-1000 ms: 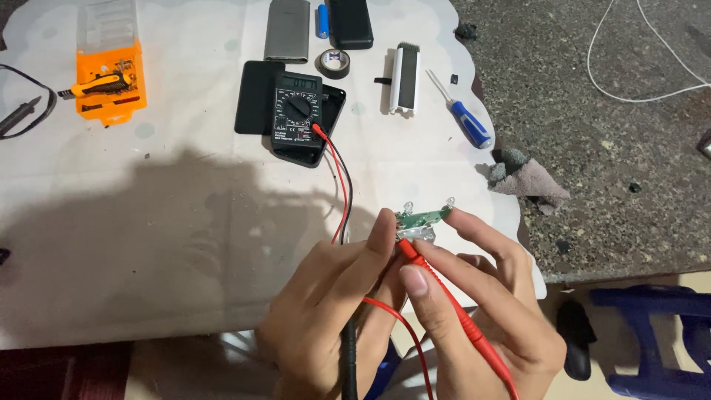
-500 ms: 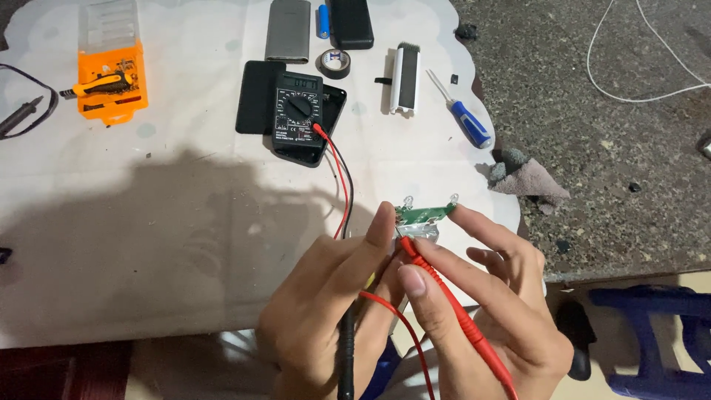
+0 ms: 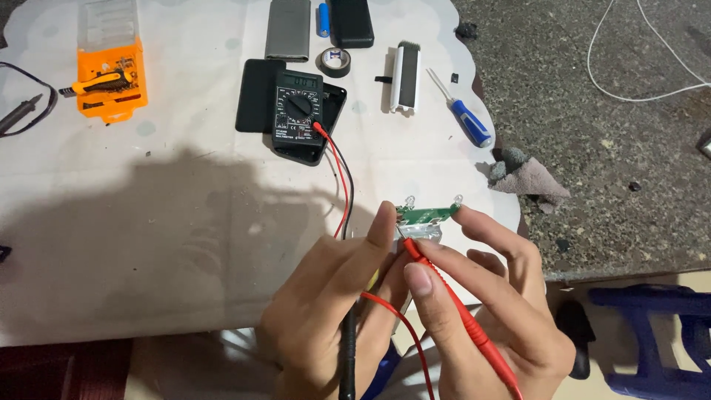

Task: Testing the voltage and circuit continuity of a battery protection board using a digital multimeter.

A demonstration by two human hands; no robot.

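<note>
Green circuit board [image 3: 428,215] at table edge [image 3: 511,222], right hand [image 3: 481,311] grip clamped on red probe [image 3: 444,292], left hand [image 3: 333,311] on black probe [image 3: 346,355].

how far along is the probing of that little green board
Done: the multimeter lies on the table with both leads plugged in. In hand: the right hand presses the red probe tip to the green circuit board, which both hands pinch; the left hand also holds the black probe. Left: the reading; the display is too small to tell.
</note>
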